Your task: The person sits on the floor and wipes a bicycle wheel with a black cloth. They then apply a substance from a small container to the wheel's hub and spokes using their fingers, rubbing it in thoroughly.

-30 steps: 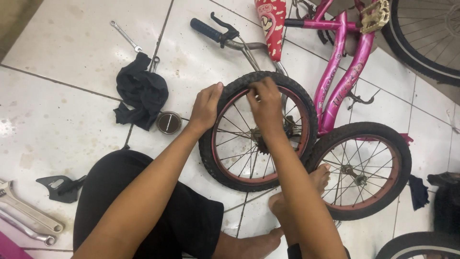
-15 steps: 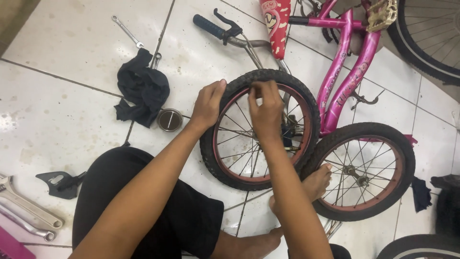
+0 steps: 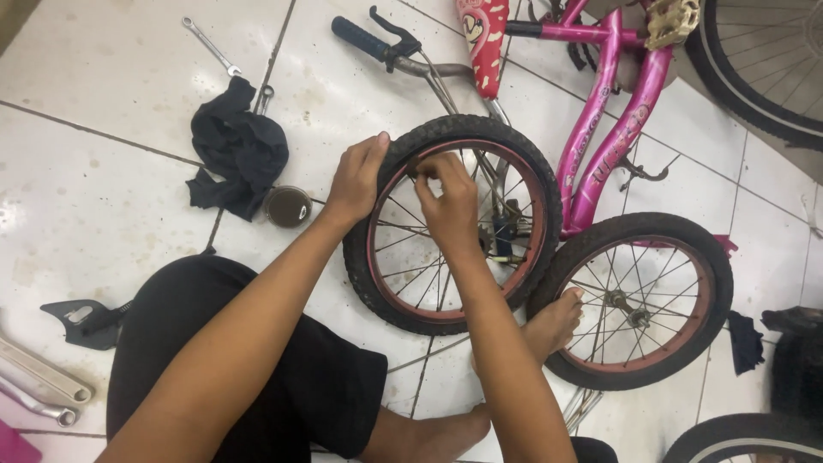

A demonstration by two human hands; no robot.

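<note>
Closest to the camera it's just two bare forearms running up from the bottom edge, over a knee in black shorts [image 3: 257,377] and bare feet on the white tile floor [image 3: 86,189]. One foot [image 3: 549,330] pokes out beside the wheels; the other is partly cut off at the bottom.

The left hand [image 3: 356,180] is wrapped over the upper left of the small black tire [image 3: 364,274], fingers curled around the tread, thumb side facing us. The right hand [image 3: 446,201] sits inside the reddish rim near the top, fingers bunched together and pinching at something by the rim edge. What exactly it's pinching, can't tell, the hand covers it. That wheel stands tilted on the floor between the knees, overlapping the second wheel [image 3: 639,300] to its right.

Further out: a black rag [image 3: 236,154] with a small round tin [image 3: 287,206] just beside it, a wrench [image 3: 210,45] up top, and the pink bike frame [image 3: 600,129] lying on its side, handlebar grip [image 3: 360,39] pointing left. Bigger wheels in the top right and bottom right corners are cropped off. Metal parts at the left edge are cut off too.
</note>
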